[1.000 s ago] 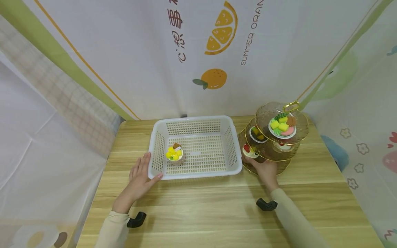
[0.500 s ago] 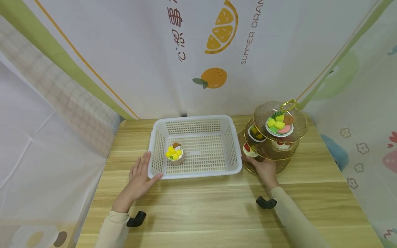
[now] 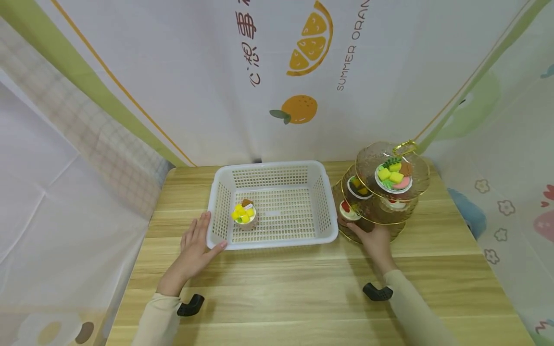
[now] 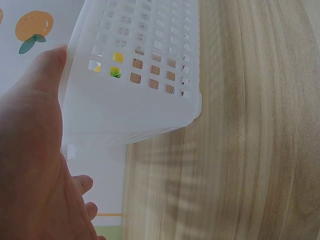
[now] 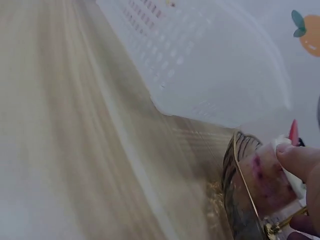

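My left hand (image 3: 193,247) lies against the left front corner of a white plastic basket (image 3: 272,246), with the thumb on the front rim and the fingers along the left side. Inside the basket stands a toy dessert cup (image 3: 244,215) topped with yellow cubes. My right hand (image 3: 375,240) reaches into the bottom tier of a gold-rimmed three-tier stand (image 3: 368,149). There it pinches a toy cake cup (image 5: 265,180) with white cream and a red strawberry piece. Its thumb lies at the cup's rim in the right wrist view; other fingers curl by the opposite side, partly hidden.
More toy desserts sit on the stand: a dish with yellow cubes (image 3: 394,176) on top, and a dark cup (image 3: 360,186) and a cream-topped one (image 3: 393,204) lower down. The basket stands close beside the stand on the wooden table (image 3: 281,288). A printed curtain hangs behind.
My right hand and wrist have shifted slightly right, uncovering more of the strawberry cake cup, which stays in place. My left hand and the basket have not moved.
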Motion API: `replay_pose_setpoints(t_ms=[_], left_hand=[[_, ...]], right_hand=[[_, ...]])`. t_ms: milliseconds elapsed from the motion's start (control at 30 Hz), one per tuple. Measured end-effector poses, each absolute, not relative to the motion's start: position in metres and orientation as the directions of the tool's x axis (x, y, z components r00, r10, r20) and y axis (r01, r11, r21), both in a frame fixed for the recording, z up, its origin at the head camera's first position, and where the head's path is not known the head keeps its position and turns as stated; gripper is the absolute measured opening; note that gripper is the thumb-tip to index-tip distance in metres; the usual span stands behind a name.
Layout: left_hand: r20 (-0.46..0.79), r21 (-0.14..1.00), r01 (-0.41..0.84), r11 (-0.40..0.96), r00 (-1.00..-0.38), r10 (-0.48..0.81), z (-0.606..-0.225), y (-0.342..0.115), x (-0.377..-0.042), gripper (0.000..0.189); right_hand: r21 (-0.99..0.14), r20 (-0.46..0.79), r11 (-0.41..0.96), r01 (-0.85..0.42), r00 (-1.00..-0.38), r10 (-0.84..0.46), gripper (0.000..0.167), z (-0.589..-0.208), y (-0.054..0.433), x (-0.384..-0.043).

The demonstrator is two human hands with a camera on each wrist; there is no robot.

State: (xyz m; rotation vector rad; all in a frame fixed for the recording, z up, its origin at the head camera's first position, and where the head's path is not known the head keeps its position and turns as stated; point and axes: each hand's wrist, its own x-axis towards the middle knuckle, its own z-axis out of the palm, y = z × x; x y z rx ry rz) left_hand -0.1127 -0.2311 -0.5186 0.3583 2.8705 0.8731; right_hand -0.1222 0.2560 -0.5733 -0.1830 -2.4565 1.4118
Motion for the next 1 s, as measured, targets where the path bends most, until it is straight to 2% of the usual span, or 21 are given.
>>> replay_pose_setpoints(t_ms=[133, 267, 400, 500, 633, 767, 867, 1000], left_hand=[[-0.046, 0.571, 0.187, 0.800, -0.965, 0.258, -0.519, -0.231, -0.113, 0.095], [-0.042, 0.584, 0.185, 0.791, -0.965, 0.257, -0.519, -0.231, -0.112, 0.096], [-0.037, 0.586, 0.190, 0.788, -0.965, 0.261, -0.520, -0.231, -0.112, 0.096], [-0.036, 0.586, 0.191, 0.787, -0.965, 0.261, -0.520, -0.231, -0.111, 0.096], [-0.039, 0.584, 0.190, 0.789, -0.964, 0.262, -0.520, -0.232, -0.112, 0.095], [-0.042, 0.582, 0.189, 0.791, -0.964, 0.261, -0.520, -0.232, -0.112, 0.095], [-0.043, 0.582, 0.188, 0.792, -0.965, 0.260, -0.520, -0.232, -0.113, 0.095], [-0.043, 0.582, 0.187, 0.791, -0.965, 0.260, -0.521, -0.232, -0.113, 0.096]], right_hand=[[-0.830, 0.208, 0.557, -0.031, -0.943, 0.259, 0.063, -0.568, 0.261, -0.101], [-0.793, 0.274, 0.606, -0.062, -0.925, 0.263, 0.060, -0.564, 0.260, -0.078], [-0.806, 0.318, 0.577, -0.131, -0.918, 0.236, 0.064, -0.562, 0.255, -0.062], [-0.832, 0.327, 0.518, -0.200, -0.931, 0.165, 0.064, -0.556, 0.248, -0.057], [-0.864, 0.322, 0.423, -0.274, -0.946, 0.044, 0.065, -0.540, 0.233, -0.062], [-0.875, 0.323, 0.362, -0.320, -0.945, -0.054, 0.066, -0.505, 0.207, -0.075], [-0.867, 0.351, 0.332, -0.372, -0.928, -0.125, 0.065, -0.475, 0.184, -0.088], [-0.837, 0.394, 0.308, -0.451, -0.889, -0.232, 0.071, -0.471, 0.158, -0.121]])
